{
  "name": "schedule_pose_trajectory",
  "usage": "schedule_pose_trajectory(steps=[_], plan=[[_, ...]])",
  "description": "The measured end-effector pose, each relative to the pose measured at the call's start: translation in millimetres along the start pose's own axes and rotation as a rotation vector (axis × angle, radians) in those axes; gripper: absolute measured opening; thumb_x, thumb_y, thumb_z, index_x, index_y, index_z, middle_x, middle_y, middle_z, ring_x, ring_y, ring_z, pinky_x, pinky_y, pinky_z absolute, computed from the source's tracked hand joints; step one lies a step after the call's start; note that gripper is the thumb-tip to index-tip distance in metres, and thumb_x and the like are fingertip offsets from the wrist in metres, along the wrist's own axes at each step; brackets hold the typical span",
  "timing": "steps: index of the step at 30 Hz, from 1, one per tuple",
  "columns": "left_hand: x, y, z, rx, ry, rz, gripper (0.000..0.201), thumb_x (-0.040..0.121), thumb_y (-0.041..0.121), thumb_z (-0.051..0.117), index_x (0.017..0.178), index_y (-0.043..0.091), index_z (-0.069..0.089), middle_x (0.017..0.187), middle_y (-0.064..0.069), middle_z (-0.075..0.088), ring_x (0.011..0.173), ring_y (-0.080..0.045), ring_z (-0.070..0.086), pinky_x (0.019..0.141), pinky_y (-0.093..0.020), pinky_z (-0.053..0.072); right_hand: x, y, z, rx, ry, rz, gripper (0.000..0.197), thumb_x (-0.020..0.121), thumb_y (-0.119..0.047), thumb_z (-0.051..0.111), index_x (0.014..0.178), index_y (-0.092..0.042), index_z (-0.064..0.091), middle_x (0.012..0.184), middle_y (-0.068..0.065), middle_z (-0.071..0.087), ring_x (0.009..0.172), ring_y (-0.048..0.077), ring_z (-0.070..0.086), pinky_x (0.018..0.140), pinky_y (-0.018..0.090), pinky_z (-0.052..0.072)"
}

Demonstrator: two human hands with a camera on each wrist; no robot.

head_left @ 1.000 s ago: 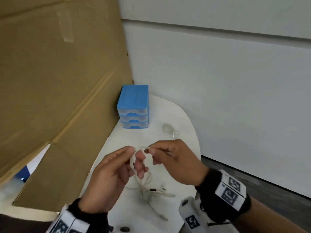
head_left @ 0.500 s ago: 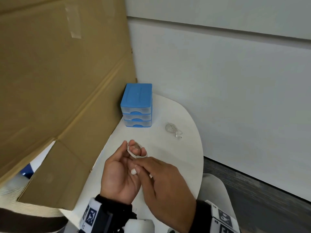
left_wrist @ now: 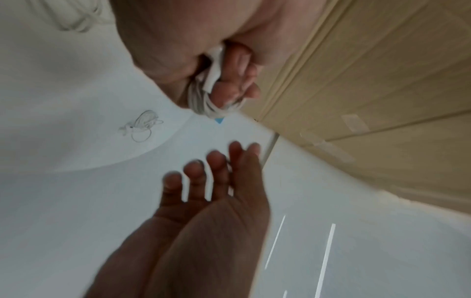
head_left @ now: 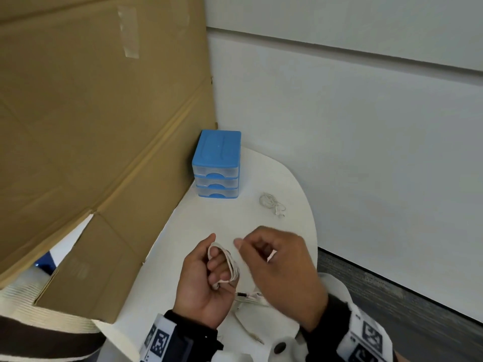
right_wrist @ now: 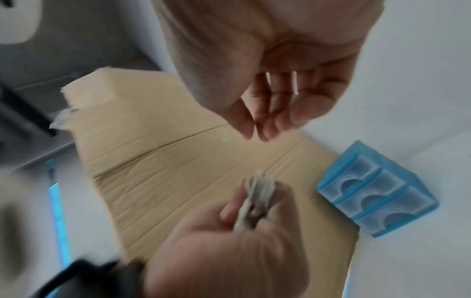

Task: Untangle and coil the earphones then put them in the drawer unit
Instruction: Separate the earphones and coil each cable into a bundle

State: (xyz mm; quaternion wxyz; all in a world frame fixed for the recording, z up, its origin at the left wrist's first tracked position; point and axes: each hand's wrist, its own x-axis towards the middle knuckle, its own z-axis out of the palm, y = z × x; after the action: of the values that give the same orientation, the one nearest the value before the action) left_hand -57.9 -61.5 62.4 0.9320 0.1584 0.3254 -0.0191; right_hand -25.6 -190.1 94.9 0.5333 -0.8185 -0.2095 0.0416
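Observation:
White earphones (head_left: 230,265) are wound in loops round the fingers of my left hand (head_left: 217,257), which grips the coil (left_wrist: 203,100) over the table's near part. Just to its right, my right hand (head_left: 239,244) has thumb and forefinger tips together, pinching the thin cable. The cable's tail with the plug (head_left: 248,296) trails on the table under my right hand. In the right wrist view the coil (right_wrist: 260,189) is blurred. The blue drawer unit (head_left: 216,165) stands at the far left of the table, all three drawers shut.
A second coiled pair of white earphones (head_left: 271,203) lies on the white table (head_left: 209,218), right of the drawer unit. A large cardboard sheet (head_left: 91,126) leans along the left. A white wall stands behind, and grey floor (head_left: 392,296) lies to the right.
My right hand has come up from below my left hand to its upper right, carrying the cable round the left fingers. The coil there has more loops.

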Motion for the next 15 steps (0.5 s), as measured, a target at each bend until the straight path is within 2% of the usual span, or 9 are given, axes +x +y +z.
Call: schedule_pose_trajectory(steps=[2, 4, 6, 9, 12, 15], plan=[[-3, -1, 2, 0.066, -0.005, 0.02, 0.044, 0.091, 0.029, 0.054, 0.051, 0.017, 0.041, 0.041, 0.007, 0.025, 0.025, -0.005, 0.023, 0.029, -0.014, 0.029, 10, 5, -8, -0.04, -0.143, 0.115, 0.016, 0.085, -0.036, 0.072, 0.081, -0.021, 0.075, 0.062, -0.012, 0.064, 0.047, 0.001, 0.052, 0.054, 0.012, 0.037], [-4, -4, 5, 0.183, 0.028, 0.082, 0.044, 0.092, 0.028, 0.055, 0.052, 0.016, 0.041, 0.041, 0.006, 0.025, 0.026, -0.006, 0.022, 0.03, -0.016, 0.03, 13, 9, -8, 0.029, -0.284, 0.181, 0.013, 0.086, -0.03, 0.072, 0.088, -0.018, 0.078, 0.058, -0.014, 0.063, 0.043, -0.002, 0.05, 0.049, 0.008, 0.033], [-4, -9, 6, 0.293, 0.088, 0.157, 0.043, 0.092, 0.025, 0.056, 0.053, 0.016, 0.04, 0.042, 0.004, 0.03, 0.027, -0.009, 0.025, 0.034, -0.019, 0.031, 11, 11, -6, 0.062, -0.3, 0.208, 0.012, 0.088, -0.02, 0.07, 0.09, -0.012, 0.078, 0.047, -0.02, 0.057, 0.039, -0.003, 0.05, 0.045, 0.006, 0.032], [-4, -15, 5, 0.366, 0.149, 0.226, 0.042, 0.092, 0.025, 0.057, 0.055, 0.016, 0.039, 0.046, 0.003, 0.037, 0.031, -0.011, 0.028, 0.048, -0.025, 0.029, 8, 13, -1, 0.044, -0.314, 0.232, 0.014, 0.091, -0.018, 0.066, 0.091, -0.009, 0.077, 0.04, -0.023, 0.052, 0.035, 0.0, 0.046, 0.042, 0.007, 0.031], [-1, -15, 0, 0.369, 0.198, 0.247, 0.045, 0.092, 0.025, 0.057, 0.053, 0.016, 0.036, 0.046, 0.002, 0.036, 0.034, -0.013, 0.031, 0.051, -0.028, 0.027, 6, 15, 4, 0.026, -0.347, 0.233, 0.016, 0.09, -0.019, 0.065, 0.085, -0.011, 0.077, 0.055, -0.013, 0.065, 0.039, -0.002, 0.05, 0.043, 0.007, 0.032], [1, -14, -4, 0.363, 0.199, 0.253, 0.036, 0.09, 0.024, 0.058, 0.058, 0.014, 0.047, 0.062, -0.001, 0.051, 0.042, -0.015, 0.035, 0.05, -0.027, 0.029, 3, 17, 9, 0.018, -0.354, 0.235, 0.017, 0.089, -0.02, 0.065, 0.08, -0.013, 0.077, 0.073, 0.0, 0.074, 0.042, -0.001, 0.05, 0.044, 0.008, 0.032]])
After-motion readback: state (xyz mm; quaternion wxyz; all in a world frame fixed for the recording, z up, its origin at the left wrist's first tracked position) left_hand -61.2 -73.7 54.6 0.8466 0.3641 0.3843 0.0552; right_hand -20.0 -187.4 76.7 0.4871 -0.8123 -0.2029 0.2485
